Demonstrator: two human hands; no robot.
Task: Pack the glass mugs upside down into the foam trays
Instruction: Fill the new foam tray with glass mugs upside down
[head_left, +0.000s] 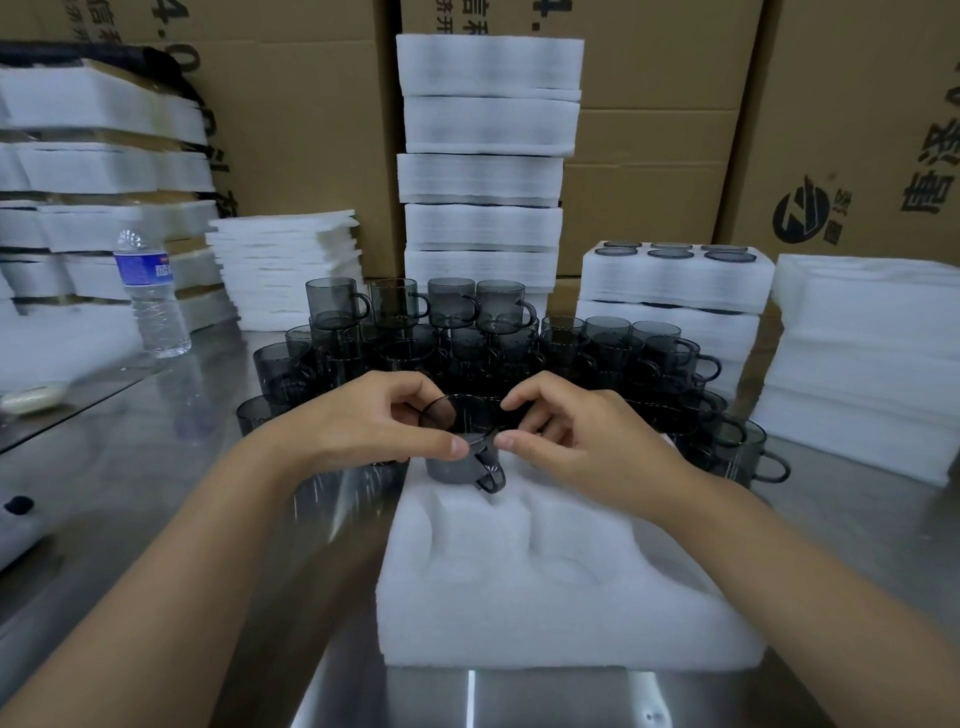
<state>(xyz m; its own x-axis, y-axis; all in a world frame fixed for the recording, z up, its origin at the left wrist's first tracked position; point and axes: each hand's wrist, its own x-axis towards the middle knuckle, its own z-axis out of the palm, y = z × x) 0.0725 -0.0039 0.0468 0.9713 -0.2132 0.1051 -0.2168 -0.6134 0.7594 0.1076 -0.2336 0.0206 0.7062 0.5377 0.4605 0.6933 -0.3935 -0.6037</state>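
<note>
A smoky grey glass mug (460, 457) stands upright, rim up, at the far end of a white foam tray (561, 587) lying in front of me on the steel table. My left hand (374, 421) pinches the mug's rim from the left, thumb on the near side. From the right, my right hand (576, 431) pinches the same rim. The mug's handle points toward me. The tray's other hollows hold nothing. Behind my hands stand several more grey mugs (467, 332), some stacked two high.
A packed foam tray (675, 280) with upturned mugs tops a stack at right. Tall foam tray stacks (488, 156) and cardboard boxes (831, 104) rise behind. A water bottle (150, 296) stands at left, loose foam sheets (862, 353) at far right.
</note>
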